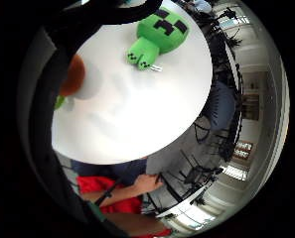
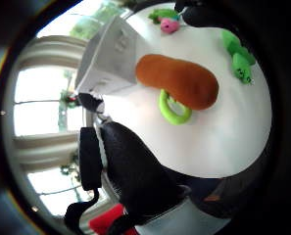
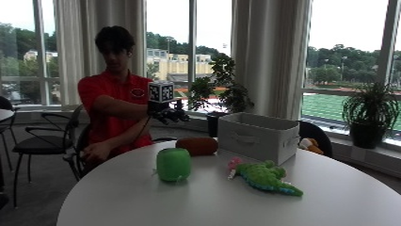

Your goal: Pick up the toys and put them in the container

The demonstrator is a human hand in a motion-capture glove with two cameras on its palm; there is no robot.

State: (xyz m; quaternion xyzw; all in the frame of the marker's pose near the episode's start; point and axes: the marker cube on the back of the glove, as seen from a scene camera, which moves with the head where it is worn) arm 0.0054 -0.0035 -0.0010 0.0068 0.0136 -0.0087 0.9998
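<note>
On the round table (image 3: 125, 197), nearest the camera, lie a green crocodile plush (image 3: 268, 178) and a green block-faced plush (image 3: 173, 164); behind them a brown plush (image 3: 197, 145) lies just beside the grey container (image 3: 257, 135). The gloved right hand (image 3: 170, 114) hovers above, fingers loosely curled and holding nothing. Reach phase: the hand must next descend onto the brown plush.

A brown plush (image 2: 179, 81) lies on the white table (image 2: 223, 142), touching a green ring (image 2: 173, 110) at its 6 o'clock. The grey bin (image 2: 108, 58) sits at its 9 o'clock, and a green toy (image 2: 239, 58) at 3.
</note>
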